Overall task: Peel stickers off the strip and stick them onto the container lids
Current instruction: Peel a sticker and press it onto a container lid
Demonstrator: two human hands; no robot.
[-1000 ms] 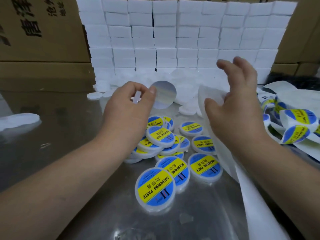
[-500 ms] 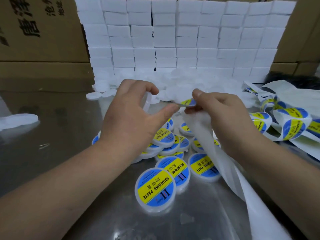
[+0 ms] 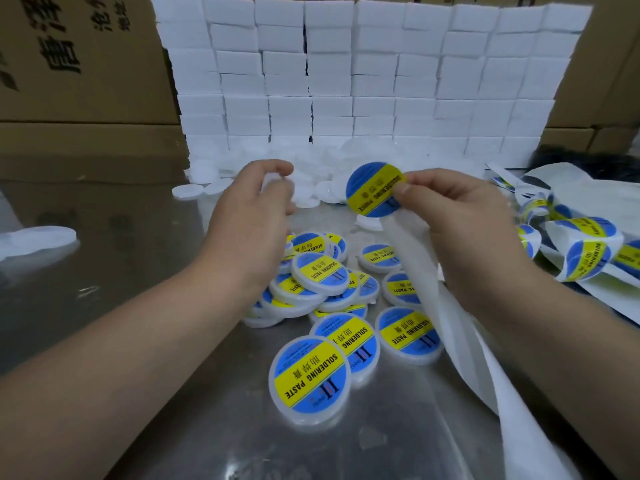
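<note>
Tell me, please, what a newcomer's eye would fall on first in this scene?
Most likely the blue and yellow sticker, pinched by the right hand near the centre, with the white backing strip trailing below it. Next comes the heap of labelled lids on the shiny table at lower centre, and then the wall of white blocks stacked behind.

Reflective steel tabletop (image 3: 104, 271) ran back to a wall of stacked white boxes (image 3: 374, 74), with brown cardboard cartons (image 3: 86, 64) printed in black characters behind on both sides, evenly lit.
</note>
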